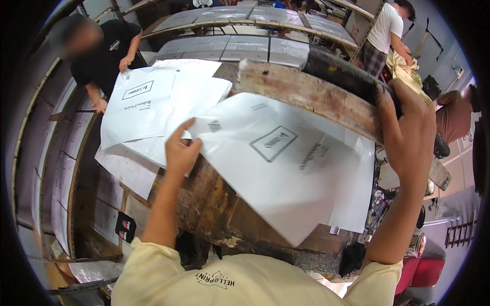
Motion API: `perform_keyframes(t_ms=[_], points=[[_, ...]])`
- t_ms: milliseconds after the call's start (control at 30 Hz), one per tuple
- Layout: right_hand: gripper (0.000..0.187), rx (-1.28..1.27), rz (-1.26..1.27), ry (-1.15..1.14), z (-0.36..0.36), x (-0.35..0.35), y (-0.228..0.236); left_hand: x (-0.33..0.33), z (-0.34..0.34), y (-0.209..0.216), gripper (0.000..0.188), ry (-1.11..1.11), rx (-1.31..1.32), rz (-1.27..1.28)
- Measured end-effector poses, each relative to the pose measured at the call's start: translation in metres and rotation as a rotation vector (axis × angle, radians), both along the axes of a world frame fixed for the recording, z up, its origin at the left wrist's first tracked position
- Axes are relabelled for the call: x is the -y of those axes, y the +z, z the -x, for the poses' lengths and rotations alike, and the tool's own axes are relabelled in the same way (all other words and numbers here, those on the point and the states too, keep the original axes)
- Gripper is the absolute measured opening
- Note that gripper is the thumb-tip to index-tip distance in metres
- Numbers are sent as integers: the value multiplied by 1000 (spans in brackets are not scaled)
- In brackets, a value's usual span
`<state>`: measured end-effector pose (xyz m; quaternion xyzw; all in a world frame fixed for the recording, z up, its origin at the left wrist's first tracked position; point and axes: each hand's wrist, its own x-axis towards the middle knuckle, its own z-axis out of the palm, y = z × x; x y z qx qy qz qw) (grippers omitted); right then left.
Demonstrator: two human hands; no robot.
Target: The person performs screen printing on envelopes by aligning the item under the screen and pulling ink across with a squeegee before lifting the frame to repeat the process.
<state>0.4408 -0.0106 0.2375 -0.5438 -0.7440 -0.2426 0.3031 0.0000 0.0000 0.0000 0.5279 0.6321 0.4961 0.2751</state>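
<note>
My left hand pinches the left corner of a white printed plastic sheet between thumb and fingers. The sheet slants across the worktable, its near edge blurred by motion, and bears a black boxed print with lettering. Another white sheet shows beneath its right side. My right hand is wrapped around the right end of a thick black padded bar. Along that bar runs a stained wooden frame edge, tilted up over the far side of the sheet. Left of my left hand lies a loose stack of white printed sheets.
A person in a black shirt stands at the far left by the stack. Shelves with white packs span the back. Another person in a white shirt works at back right. The worn, paint-stained worktable has a dark, cluttered right edge.
</note>
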Motion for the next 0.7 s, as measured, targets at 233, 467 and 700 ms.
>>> perform_keyframes(t_ms=[233,467,700], points=[[30,18,-3,-33,4,17,-9,-69,179,-2,73,-136,0,68],[31,26,13,-37,9,16,-11,-140,237,27,80,508,-911,227],[56,-50,41,-47,5,41,-44,16,-74,41,103,-612,250,26]])
